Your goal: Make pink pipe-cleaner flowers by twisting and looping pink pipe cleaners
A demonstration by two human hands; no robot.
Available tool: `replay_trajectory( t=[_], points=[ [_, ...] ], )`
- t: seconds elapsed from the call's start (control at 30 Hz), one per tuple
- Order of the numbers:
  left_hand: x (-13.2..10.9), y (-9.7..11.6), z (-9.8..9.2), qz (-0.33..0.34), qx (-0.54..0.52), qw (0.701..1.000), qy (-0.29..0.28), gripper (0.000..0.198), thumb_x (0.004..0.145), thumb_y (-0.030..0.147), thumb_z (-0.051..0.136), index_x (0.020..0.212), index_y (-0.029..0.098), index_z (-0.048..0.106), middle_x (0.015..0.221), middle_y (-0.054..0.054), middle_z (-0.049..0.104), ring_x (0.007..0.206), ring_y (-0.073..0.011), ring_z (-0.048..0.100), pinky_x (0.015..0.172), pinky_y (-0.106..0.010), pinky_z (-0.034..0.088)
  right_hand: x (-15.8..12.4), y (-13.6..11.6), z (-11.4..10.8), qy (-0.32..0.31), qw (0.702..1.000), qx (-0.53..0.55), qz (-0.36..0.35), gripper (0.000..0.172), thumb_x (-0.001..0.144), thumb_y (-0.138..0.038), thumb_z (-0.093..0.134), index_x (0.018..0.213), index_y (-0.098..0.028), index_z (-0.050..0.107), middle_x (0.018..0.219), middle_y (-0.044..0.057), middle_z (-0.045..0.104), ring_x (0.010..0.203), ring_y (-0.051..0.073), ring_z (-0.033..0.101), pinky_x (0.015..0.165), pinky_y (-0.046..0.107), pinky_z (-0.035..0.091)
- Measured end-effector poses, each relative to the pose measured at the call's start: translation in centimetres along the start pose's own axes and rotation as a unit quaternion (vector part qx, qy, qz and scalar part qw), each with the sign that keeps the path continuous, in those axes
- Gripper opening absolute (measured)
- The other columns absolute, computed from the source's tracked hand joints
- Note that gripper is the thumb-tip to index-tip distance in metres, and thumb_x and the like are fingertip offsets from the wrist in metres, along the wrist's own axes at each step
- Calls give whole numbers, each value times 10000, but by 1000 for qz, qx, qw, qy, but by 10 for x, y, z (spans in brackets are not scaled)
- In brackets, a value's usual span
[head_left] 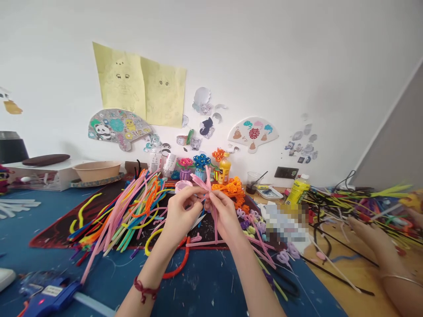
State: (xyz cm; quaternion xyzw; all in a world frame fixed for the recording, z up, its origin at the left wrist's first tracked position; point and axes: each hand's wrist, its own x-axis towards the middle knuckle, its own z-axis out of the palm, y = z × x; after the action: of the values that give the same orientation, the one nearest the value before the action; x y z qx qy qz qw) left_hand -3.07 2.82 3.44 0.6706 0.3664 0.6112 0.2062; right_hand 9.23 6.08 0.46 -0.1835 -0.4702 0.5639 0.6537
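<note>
Pink pipe cleaners point(209, 172), bent into loops at the top, are pinched between both hands above the middle of the table. My left hand point(185, 207) has thumb and forefinger closed on them from the left. From the right, my right hand point(223, 211) grips the same bundle, and a pink stem hangs below its fingers. Behind the hands stands a round pink container point(183, 186). Scissors, partly hidden, seem to lie under the left hand. A large pile of coloured pipe cleaners point(122, 215) spreads to the left.
A blue glue gun point(53, 297) with a lit red light lies front left. Orange pipe-cleaner flowers point(231, 191), a juice bottle point(224, 168) and a yellow bottle point(298, 190) stand behind and right. Another person's hand point(373, 240) rests over the wooden table at right.
</note>
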Motion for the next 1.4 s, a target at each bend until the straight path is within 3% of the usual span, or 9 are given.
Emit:
replay_trajectory(
  t=[0.17, 0.37, 0.5, 0.6, 0.7, 0.83, 1.0, 1.17, 1.4],
  points=[
    [0, 3, 0, 18, -20, 999, -27, 275, 723, 96, 542, 908, 179, 727, 749, -26, 668, 601, -125, 579, 571, -231, 474, 0, -1, 0, -20, 1000, -7, 19, 221, 743, -403, 709, 753, -204, 612, 677, -22, 587, 582, 117, 530, 559, 236, 428],
    [1, 7, 1, -48, -122, 990, -46, 163, 787, 268, 644, 894, 151, 684, 721, -45, 688, 601, -169, 648, 599, -282, 535, 0, -3, -2, -29, 998, -45, 42, 270, 767, -456, 651, 721, -228, 513, 648, -30, 577, 570, 146, 563, 513, 246, 424],
    [1, 6, -1, -49, -158, 984, -64, 195, 833, 337, 609, 854, 156, 678, 684, -37, 670, 543, -142, 612, 525, -242, 481, -2, -6, -2, -76, 996, -27, 44, 228, 808, -406, 627, 717, -220, 532, 629, -46, 545, 543, 118, 522, 523, 226, 415],
    [3, 4, -2, -68, -156, 984, -58, 370, 889, 437, 497, 765, 150, 695, 608, -38, 645, 477, -115, 534, 466, -224, 410, -3, -8, -3, -86, 995, -36, 36, 233, 823, -413, 615, 723, -216, 540, 625, -46, 541, 532, 114, 500, 525, 225, 412],
    [3, -1, -2, -85, -124, 988, -44, 345, 828, 444, 586, 687, 145, 687, 558, -23, 611, 470, -106, 493, 455, -214, 382, -3, -9, -4, -97, 992, -81, 27, 251, 822, -445, 611, 732, -217, 558, 627, -42, 534, 539, 121, 495, 531, 234, 420],
    [2, -7, -2, -56, -58, 997, -13, 219, 730, 363, 717, 776, 155, 666, 649, -19, 635, 562, -128, 548, 527, -219, 422, -3, -10, -5, -98, 977, -188, -23, 271, 832, -470, 591, 740, -215, 592, 647, -29, 540, 588, 136, 510, 565, 241, 434],
    [1, -6, -3, -7, 65, 998, 3, 179, 828, 338, 605, 820, 171, 666, 686, -18, 651, 556, -126, 531, 542, -224, 408, -3, -11, -6, -69, 943, -307, -105, 203, 857, -402, 569, 838, -211, 635, 778, 12, 612, 721, 172, 564, 673, 275, 445],
    [2, -10, -1, 37, 207, 978, 2, 166, 878, 302, 526, 821, 195, 639, 716, -10, 663, 554, -131, 541, 551, -228, 376, -5, -12, -4, -11, 881, -412, -232, 116, 834, -297, 621, 916, -236, 676, 844, 40, 642, 785, 207, 577, 733, 309, 434],
    [-3, -18, 3, 46, 288, 956, -29, 154, 928, 290, 431, 899, 225, 567, 759, -21, 688, 656, -183, 637, 595, -245, 373, -8, -7, -7, 4, 862, -440, -251, 99, 851, -267, 597, 806, -236, 679, 747, 38, 668, 656, 196, 590, 628, 307, 447]
  ],
)
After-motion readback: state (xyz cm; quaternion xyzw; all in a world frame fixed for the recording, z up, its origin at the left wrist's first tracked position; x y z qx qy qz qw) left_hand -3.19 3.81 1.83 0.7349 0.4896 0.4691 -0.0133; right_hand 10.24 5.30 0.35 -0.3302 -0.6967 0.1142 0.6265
